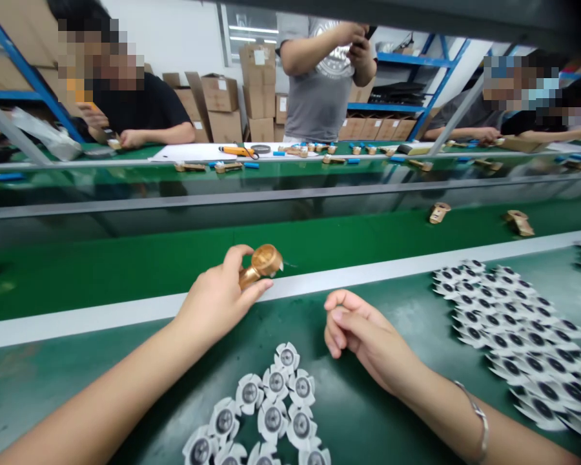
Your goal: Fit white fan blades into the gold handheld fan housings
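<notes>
My left hand (223, 290) grips a gold-coloured metal part (266, 260) with a round cup-shaped end, above the near edge of the green belt. To its right, my right hand (363, 336) hangs over the green table with curled fingers; no object shows in them. White finned discs with dark centres (273, 418) lie in loose rows below and between my hands. A larger group of similar finned discs (513, 339) covers the table's right side, beyond my right hand.
Two gold-coloured parts (438, 212) lie on the green belt (126, 265) at the right. Past a metal rail (174, 200), more parts and blue pieces lie on a far bench. Several people are there, one standing. Cardboard boxes (220, 93) and blue shelving (411, 59) stand behind.
</notes>
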`<state>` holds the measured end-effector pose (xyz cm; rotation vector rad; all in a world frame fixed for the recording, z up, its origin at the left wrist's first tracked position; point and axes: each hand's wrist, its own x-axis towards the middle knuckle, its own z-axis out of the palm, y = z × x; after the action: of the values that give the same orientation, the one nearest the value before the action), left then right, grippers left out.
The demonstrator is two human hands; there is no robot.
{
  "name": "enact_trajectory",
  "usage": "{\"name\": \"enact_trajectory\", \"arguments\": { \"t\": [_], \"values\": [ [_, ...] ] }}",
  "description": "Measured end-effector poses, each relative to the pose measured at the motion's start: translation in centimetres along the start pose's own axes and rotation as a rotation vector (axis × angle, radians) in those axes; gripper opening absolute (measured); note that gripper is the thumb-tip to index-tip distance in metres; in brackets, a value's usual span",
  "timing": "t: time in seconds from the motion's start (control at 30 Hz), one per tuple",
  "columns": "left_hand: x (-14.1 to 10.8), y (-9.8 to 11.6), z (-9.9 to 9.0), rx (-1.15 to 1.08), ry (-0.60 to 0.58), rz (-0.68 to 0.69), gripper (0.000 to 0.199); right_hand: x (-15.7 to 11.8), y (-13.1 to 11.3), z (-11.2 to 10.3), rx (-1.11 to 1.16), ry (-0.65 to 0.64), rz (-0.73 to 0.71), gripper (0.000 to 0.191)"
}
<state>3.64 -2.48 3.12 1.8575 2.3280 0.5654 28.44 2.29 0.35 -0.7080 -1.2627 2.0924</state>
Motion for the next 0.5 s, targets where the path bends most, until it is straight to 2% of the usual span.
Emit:
{"name": "enact_trajectory", "arguments": {
  "t": [0.07, 0.17, 0.23, 0.4, 0.5],
  "values": [
    [1.7, -2.3, 0.2, 0.097, 0.04, -0.083, 0.059, 0.5, 0.3, -0.7, -0.054, 0.064, 0.018, 0.014],
    [2.9, -4.8, 0.5, 0.283, 0.019, -0.086, 0.048, 0.9, 0.7, -1.7, -0.133, 0.084, 0.018, 0.018],
    [3.1, -5.7, 0.8, 0.348, 0.021, -0.079, 0.046, 1.2, 0.6, -2.2, -0.202, 0.073, -0.022, 0.02],
    [2.8, -6.3, 1.4, 0.366, 0.166, -0.105, 0.06, 1.6, 0.2, -3.0, -0.518, 0.08, -0.112, 0.021],
    [2.6, -5.6, 1.6, 0.332, 0.274, 0.064, 0.056, 2.3, 0.3, -3.8, -0.766, 0.187, -0.165, 0.02]
  ]
}}
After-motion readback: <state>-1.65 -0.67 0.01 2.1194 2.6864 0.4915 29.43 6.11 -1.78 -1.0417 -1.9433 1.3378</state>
